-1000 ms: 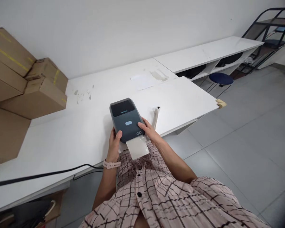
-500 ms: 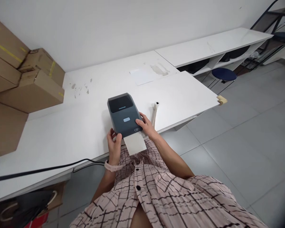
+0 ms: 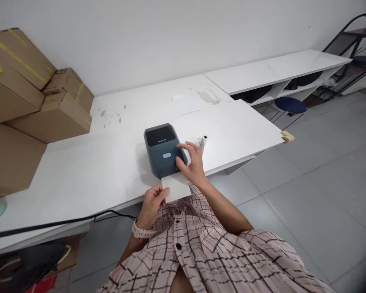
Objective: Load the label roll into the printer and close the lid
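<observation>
Dark printer [image 3: 157, 158] sits mid-frame at front edge of counter [image 3: 118, 162], apparently so its paper slip [image 3: 177, 190] clears the edge; L hand [image 3: 151, 205], fingers clamped on slip's left side, likely steadies it. R hand [image 3: 195, 167] hovers w/ fingers apart, contact unclear, nr small roll [image 3: 204, 140]; boxes [image 3: 59, 124], upper left.

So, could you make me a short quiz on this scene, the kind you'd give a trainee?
1. True or false: the left hand grips the pale sheet at the front of the dark device.

2. Which of these is nearest the dark device?
a) the blue stool
b) the small white roll
c) the cardboard boxes

3. Fill in the colour: the band around the left wrist is pale ____.

Key: 1 true; 2 b; 3 pink
</observation>
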Demonstrator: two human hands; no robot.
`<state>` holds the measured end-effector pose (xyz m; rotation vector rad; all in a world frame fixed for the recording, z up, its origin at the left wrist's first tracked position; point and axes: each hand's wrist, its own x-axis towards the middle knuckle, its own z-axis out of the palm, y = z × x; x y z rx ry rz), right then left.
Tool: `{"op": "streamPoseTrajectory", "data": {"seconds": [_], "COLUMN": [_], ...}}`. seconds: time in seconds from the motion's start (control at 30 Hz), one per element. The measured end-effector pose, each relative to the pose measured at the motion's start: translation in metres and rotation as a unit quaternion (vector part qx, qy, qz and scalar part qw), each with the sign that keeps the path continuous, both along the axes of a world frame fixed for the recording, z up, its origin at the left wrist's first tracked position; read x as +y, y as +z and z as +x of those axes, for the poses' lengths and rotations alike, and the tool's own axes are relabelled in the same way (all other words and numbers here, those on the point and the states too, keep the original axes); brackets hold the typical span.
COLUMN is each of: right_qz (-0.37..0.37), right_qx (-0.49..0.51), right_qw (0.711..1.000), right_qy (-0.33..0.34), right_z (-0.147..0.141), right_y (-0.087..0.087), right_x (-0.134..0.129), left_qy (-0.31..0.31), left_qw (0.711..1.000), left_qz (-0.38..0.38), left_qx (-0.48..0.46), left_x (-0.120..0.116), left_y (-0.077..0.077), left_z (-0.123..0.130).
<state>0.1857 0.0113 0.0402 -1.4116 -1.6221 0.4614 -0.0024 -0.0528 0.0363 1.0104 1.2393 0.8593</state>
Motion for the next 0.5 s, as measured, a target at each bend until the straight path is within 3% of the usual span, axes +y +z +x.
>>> {"op": "streamPoseTrajectory", "data": {"seconds": [0.13, 0.27, 0.37, 0.5], "right_qz": [0.056, 0.058, 0.056, 0.017], "right_qx": [-0.153, -0.201, -0.140, 0.063], "right_qw": [0.980, 0.971, 0.982, 0.998], "right_qy": [0.115, 0.118, 0.117, 0.019], "right_z": [-0.014, -0.025, -0.022, -0.009], "right_y": [0.018, 0.023, 0.021, 0.007], "right_x": [-0.004, -0.002, -0.003, -0.016], "left_qy": [0.034, 0.162, 0.223, 0.157], "left_qw": [0.999, 0.978, 0.950, 0.971], "left_qz": [0.037, 0.122, 0.201, 0.174], "left_qx": [0.001, 0.040, 0.085, 0.051], "left_x": [-0.002, 0.010, 0.024, 0.033], "left_y": [-0.009, -0.016, -0.019, -0.022], "left_z": [-0.007, -0.017, -0.016, -0.003]}}
